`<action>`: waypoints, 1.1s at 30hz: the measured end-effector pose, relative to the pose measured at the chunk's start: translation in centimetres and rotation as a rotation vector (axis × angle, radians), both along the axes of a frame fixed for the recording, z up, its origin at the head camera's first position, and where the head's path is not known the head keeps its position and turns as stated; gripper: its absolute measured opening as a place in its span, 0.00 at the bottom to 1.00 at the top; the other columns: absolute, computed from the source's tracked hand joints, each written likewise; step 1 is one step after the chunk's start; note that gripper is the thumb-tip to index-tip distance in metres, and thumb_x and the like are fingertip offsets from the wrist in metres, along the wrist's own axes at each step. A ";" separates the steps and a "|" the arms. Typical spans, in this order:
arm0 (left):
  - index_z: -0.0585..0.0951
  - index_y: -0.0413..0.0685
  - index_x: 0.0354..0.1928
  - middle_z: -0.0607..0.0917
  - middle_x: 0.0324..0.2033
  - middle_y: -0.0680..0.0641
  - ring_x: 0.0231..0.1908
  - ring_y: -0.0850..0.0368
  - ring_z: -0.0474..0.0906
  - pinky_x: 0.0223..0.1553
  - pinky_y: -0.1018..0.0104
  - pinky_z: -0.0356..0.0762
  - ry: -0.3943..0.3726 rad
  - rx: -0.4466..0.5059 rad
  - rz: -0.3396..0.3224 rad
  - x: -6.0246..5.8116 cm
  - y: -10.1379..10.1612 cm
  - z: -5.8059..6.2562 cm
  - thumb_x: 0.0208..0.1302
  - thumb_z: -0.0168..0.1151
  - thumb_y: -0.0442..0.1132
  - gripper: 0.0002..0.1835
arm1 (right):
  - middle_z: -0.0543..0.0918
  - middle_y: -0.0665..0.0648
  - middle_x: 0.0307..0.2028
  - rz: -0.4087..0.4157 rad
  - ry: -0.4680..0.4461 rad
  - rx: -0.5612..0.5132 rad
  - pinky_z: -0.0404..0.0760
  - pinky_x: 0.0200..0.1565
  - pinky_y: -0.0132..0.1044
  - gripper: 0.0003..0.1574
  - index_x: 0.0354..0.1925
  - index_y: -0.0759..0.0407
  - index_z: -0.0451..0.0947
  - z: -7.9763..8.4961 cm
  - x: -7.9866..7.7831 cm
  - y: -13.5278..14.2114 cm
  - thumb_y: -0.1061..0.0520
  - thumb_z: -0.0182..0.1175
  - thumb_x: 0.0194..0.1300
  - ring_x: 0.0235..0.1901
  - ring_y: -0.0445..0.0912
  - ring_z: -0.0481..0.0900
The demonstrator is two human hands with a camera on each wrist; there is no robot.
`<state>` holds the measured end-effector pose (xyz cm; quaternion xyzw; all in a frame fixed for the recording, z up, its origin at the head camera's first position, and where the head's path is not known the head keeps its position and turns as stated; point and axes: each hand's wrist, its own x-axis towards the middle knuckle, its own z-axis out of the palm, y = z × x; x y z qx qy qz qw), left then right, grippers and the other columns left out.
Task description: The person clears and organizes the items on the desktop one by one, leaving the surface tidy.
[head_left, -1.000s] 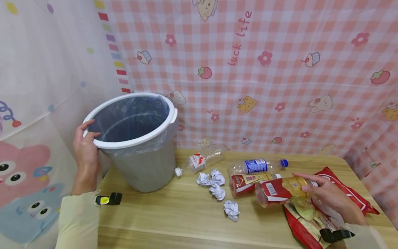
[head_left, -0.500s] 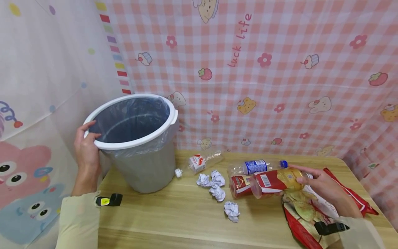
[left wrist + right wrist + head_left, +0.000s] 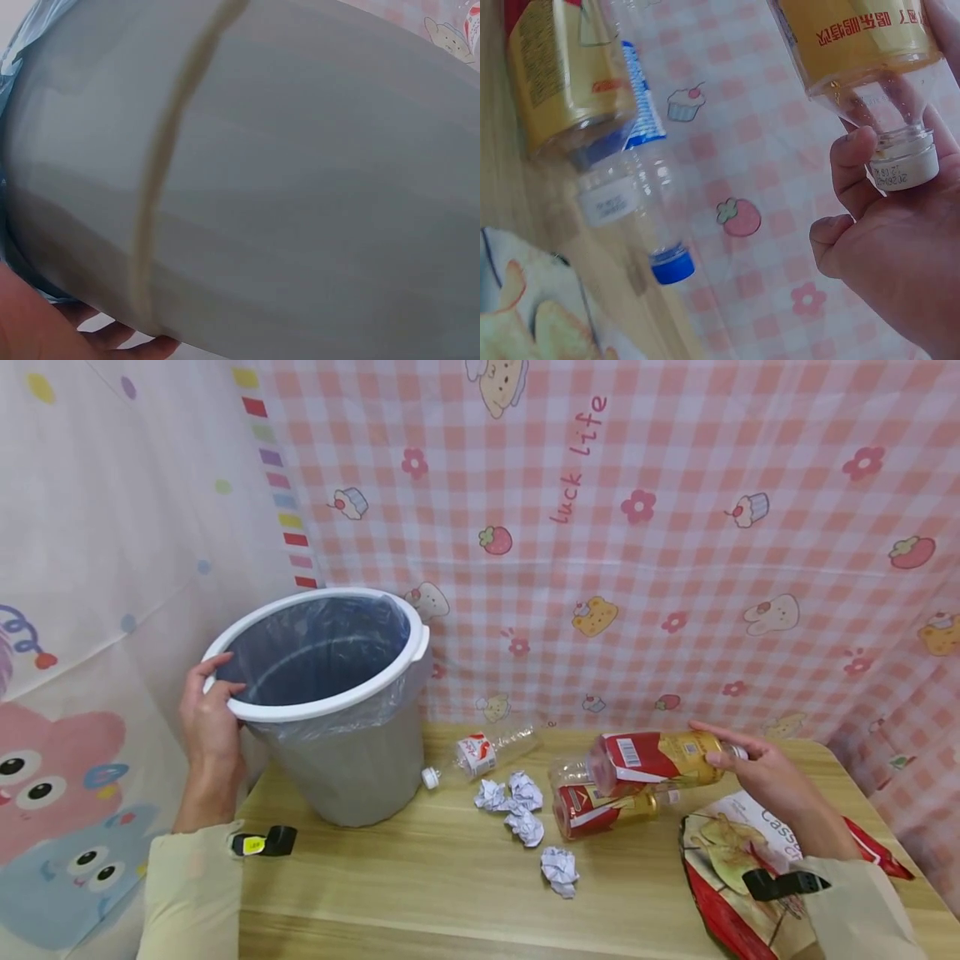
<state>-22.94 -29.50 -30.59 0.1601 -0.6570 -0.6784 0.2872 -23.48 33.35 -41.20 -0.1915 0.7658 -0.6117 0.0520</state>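
Observation:
My left hand grips the white rim of a grey trash bin lined with a clear plastic bag. In the left wrist view the bin's grey wall fills most of the picture. My right hand holds a plastic drink bottle with a red and gold label near its white-capped neck, raised with its base toward the left. Below it lies a similar red and gold bottle. A blue-capped bottle shows in the right wrist view; the held bottle hides most of it in the head view.
Several crumpled paper balls lie mid-table. A clear bottle with a white cap lies beside the bin. A red and white chip bag lies at the right, under my right forearm. A checked cloth hangs behind the table.
My right hand has moved up and to the left with the bottle, away from the chip bag and over the other bottles. My left hand stays on the bin's rim.

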 end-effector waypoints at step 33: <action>0.73 0.57 0.66 0.69 0.62 0.48 0.40 0.58 0.72 0.32 0.74 0.69 -0.046 -0.017 -0.014 0.3 0.6 0.2 0.67 0.43 0.33 0.27 | 0.75 0.45 0.57 -0.248 -0.034 0.013 0.68 0.59 0.42 0.35 0.73 0.42 0.64 8.7 -2.6 -8.3 0.41 0.56 0.71 0.54 0.40 0.71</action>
